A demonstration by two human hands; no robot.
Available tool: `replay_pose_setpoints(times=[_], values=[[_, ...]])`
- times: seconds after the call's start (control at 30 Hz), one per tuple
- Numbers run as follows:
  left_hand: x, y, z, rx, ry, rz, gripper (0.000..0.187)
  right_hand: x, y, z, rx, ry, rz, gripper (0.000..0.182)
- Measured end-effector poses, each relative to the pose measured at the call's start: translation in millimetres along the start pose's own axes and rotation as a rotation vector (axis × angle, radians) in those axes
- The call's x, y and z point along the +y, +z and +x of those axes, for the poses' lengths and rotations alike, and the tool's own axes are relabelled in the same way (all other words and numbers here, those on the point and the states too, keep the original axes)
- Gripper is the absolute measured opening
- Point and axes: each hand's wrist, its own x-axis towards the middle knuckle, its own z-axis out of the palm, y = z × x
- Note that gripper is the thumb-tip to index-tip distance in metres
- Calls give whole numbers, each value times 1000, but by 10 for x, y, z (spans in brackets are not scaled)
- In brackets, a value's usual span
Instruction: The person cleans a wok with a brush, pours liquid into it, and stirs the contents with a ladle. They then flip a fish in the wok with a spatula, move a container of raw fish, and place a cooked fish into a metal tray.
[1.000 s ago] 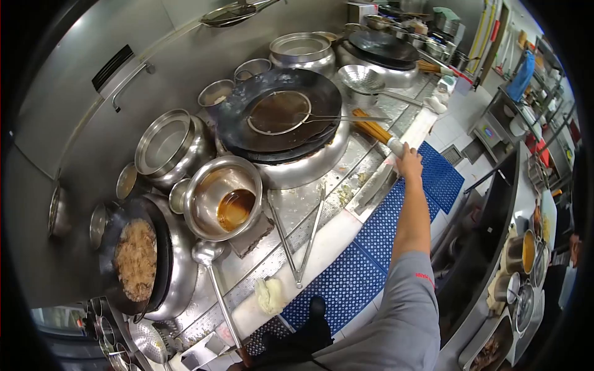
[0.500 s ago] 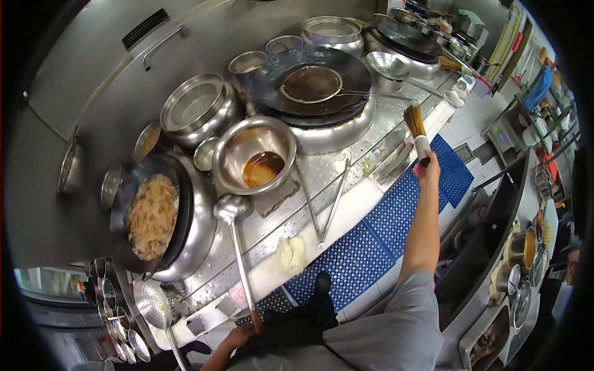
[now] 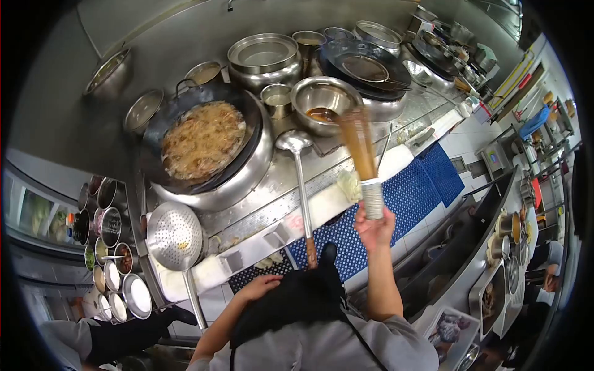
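Observation:
My right hand point(image 3: 375, 226) is closed around the wrapped handle of a bamboo wok brush point(image 3: 372, 195), whose bristles point up and blur with motion. Behind the bristles stands a steel bowl point(image 3: 303, 102) with brown liquid in it. My left hand point(image 3: 261, 287) rests by my black apron, fingers loosely stretched and nothing in them. Close to it is the wooden handle end of a ladle point(image 3: 299, 170) lying over the stove edge. A perforated strainer point(image 3: 175, 237) lies to the left. Food bubbles in foamy oil in the near wok point(image 3: 252, 120).
A second wok point(image 3: 331, 54) with a round mesh skimmer point(image 3: 366, 68) sits farther right. Lidded steel pots point(image 3: 263, 54) line the back. Ingredient bowls point(image 3: 136, 295) stand at left, beside another person's dark-clothed leg point(image 3: 133, 334). A counter with trays point(image 3: 487, 297) runs along the right.
My view has swung left toward the near wok. The brush has come from the far right in closer to my body. My left hand now sits apart from the ladle handle.

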Motion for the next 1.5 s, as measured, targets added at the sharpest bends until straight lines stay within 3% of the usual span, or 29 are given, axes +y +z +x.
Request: replay_pose_setpoints(times=[0.2, 0.27, 0.33, 0.5, 0.63, 0.77, 0.9, 1.0, 1.07, 1.13, 1.2, 1.23, 1.27, 1.33, 1.43, 1.5], values=[[406, -41, -125, -108, 105, -112, 44, 677, 413, -164, 112, 156, -268, 51], [606, 104, 93, -49, -43, -112, 59, 723, 377, -120, 155, 165, -367, 47], [702, 317, 422, 34, -128, -365, 76, 688, 354, -40, 213, 162, -427, 43], [1284, 434, 876, -52, -52, -829, 39, 632, 368, 43, 318, 92, -440, 37], [1337, 548, 760, 398, 47, -778, 21, 507, 434, -104, 429, 1, -652, 36], [1201, 712, 734, 510, 64, -601, 21, 607, 319, -62, 492, -52, -834, 33], [1399, 607, 920, 379, 120, -892, 22, 911, 144, 119, 566, -25, -852, 39], [1444, 570, 946, 354, 80, -924, 21, 990, 137, 239, 471, -288, -1591, 47], [1330, 615, 1044, 425, 78, -853, 24, 1022, 334, 243, 406, -601, -1933, 53], [1271, 605, 1037, 455, 5, -759, 24, 1066, 312, 297, 332, -420, -2095, 61], [1119, 528, 1001, 276, 111, -476, 24, 1080, 413, 231, 318, -382, -2117, 70], [1098, 480, 915, 190, 46, -331, 24, 1081, 496, 164, 320, -393, -2136, 74], [785, 547, 1031, 203, 99, -183, 29, 1101, 391, 148, 247, -595, -2125, 68], [1295, 293, 209, 41, -28, 106, 32, 1074, 500, 24, 114, -774, -2057, 56], [740, 137, -119, 239, 327, 90, 33, 1090, 766, -265, -26, -581, -1827, 41], [807, -123, -669, 447, 307, 9, 31, 1124, 834, -362, -33, -492, -1790, 37]])
